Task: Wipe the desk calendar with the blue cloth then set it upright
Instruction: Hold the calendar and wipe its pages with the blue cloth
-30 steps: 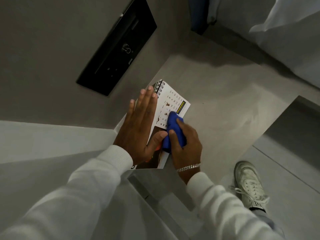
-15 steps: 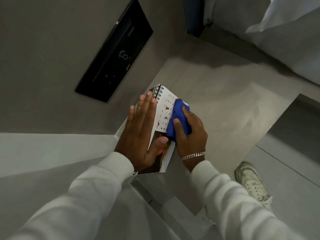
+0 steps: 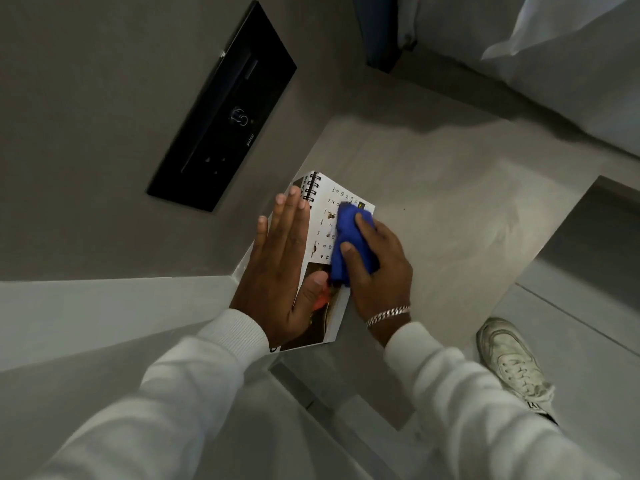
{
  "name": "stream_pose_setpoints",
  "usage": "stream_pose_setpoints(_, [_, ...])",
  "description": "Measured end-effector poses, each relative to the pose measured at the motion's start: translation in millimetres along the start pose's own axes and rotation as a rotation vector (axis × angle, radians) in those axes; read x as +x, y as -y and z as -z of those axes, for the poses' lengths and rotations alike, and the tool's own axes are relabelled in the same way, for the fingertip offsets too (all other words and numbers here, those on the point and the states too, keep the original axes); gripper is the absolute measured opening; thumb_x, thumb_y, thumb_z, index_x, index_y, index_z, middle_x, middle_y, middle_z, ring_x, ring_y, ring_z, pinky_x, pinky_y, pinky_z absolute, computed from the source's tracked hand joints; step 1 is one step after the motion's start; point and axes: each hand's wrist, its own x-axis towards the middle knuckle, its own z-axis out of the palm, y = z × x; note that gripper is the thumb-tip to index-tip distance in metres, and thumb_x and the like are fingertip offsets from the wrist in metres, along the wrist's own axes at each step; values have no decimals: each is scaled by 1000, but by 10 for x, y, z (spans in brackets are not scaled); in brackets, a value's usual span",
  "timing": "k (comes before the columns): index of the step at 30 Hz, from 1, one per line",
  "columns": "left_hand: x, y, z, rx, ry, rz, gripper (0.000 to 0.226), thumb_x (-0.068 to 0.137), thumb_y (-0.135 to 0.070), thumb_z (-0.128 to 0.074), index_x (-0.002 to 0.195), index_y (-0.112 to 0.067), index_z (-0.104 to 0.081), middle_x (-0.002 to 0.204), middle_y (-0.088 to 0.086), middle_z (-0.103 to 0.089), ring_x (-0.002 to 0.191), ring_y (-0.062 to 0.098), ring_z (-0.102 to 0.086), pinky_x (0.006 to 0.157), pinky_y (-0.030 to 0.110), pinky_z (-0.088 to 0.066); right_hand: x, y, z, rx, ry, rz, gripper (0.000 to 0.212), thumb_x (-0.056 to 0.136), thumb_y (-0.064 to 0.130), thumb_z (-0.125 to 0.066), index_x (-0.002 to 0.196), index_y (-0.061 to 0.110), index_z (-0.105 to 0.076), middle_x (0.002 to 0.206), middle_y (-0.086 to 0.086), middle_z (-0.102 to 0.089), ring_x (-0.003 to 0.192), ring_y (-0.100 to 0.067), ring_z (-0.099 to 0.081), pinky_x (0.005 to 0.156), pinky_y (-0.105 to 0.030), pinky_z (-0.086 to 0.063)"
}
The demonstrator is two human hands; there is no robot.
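While the desk calendar [image 3: 320,233] lies flat on the grey bench [image 3: 450,216], near the bench's left edge by the wall, the left hand [image 3: 282,271] presses down on it w/ fingers straight and together, palm flat, thumb spread out over the photo part of the page; it grips nothing. The right hand [image 3: 375,268] is closed around the blue cloth [image 3: 349,244], which is bunched up and pressed against the date grid on the calendar's right side. Cloth touches the page; the thumb and index finger lie over it. The spiral binding [image 3: 311,189] sits at the calendar's far end, just beyond the left fingertips. A silver bracelet [image 3: 388,315] circles the right wrist, above a white sleeve [image 3: 460,393]. A black panel [image 3: 225,105] is set into the wall, apart from the calendar. A white shoe [image 3: 512,362] stands on the floor at lower right.
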Motion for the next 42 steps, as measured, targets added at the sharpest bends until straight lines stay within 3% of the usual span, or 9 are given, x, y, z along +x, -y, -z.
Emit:
stream_pose_setpoints(3, [-4, -9, 2, -7, -8, -4, 73, 96, -47, -25, 153, -9, 0, 164, 8, 6, 153, 22, 8, 124, 42, 5, 102, 10, 24, -22, -2, -10, 49, 90, 31, -56, 137, 21, -43, 144, -12, -45, 126, -25, -48, 102, -28, -39])
stream_pose_setpoints(8, [-3, -38, 33, -11, 4, 1, 73, 96, -54, -15, 153, -11, 2, 163, 8, 5, 153, 23, 7, 124, 40, 6, -442, -84, -42, -9, 99, -13, 51, 90, 29, -57, 138, 22, -41, 145, -12, -43, 128, -25, -45, 107, -36, -41])
stream_pose_setpoints(14, [7, -43, 33, -27, 14, 0, 75, 96, -57, -11, 152, -8, 0, 162, 8, 6, 152, 24, 7, 124, 48, 2, -736, -72, -122, 18, 117, -24, 50, 89, 38, -52, 136, 25, -41, 145, -9, -42, 124, -16, -43, 99, -12, -31])
stream_pose_setpoints(17, [3, -37, 25, -37, 16, 1, 78, 95, -58, -10, 152, -7, 0, 163, 8, 6, 153, 24, 8, 124, 48, 2, -414, 21, -110, 22, 37, 9, 49, 90, 30, -56, 136, 20, -43, 145, -12, -42, 128, -23, -44, 105, -28, -38])
stream_pose_setpoints(22, [10, -54, 39, -38, 18, 13, 83, 93, -63, -11, 152, -5, -2, 163, 10, 5, 153, 25, 7, 123, 51, 0, 61, 134, -92, -1, -69, 25, 48, 92, 29, -55, 137, 22, -43, 147, -11, -43, 130, -27, -45, 102, -27, -34])
stream_pose_setpoints(29, [8, -14, 17, -44, 18, 1, 82, 94, -65, -12, 153, -9, 0, 164, 7, 6, 153, 24, 8, 123, 51, -2, -607, 4, -141, 34, 60, 78, 48, 91, 31, -54, 137, 19, -44, 146, -11, -42, 130, -24, -45, 106, -40, -45])
stream_pose_setpoints(34, [6, 17, -16, -53, 10, -1, 82, 94, -64, -17, 153, -10, 1, 164, 9, 6, 153, 23, 8, 123, 51, -1, -773, 8, -154, 7, 90, 100, 45, 92, 36, -51, 135, 26, -45, 148, -8, -40, 130, -23, -46, 104, -39, -46])
stream_pose_setpoints(39, [0, 15, 6, -70, 11, -20, 81, 92, -67, -13, 153, -18, 11, 163, 1, 13, 153, 22, 9, 124, 47, 1, -217, 148, -128, 6, -37, 144, 45, 91, 29, -54, 135, 27, -44, 145, -13, -45, 127, -24, -47, 102, -26, -38])
stream_pose_setpoints(42, [-1, -16, 14, -84, 5, -13, 80, 92, -67, -14, 151, -22, 15, 161, -4, 19, 152, 21, 11, 123, 49, 1, 32, 216, -96, 11, -90, 116, 45, 92, 27, -57, 135, 23, -46, 145, -13, -45, 127, -27, -48, 103, -29, -38])
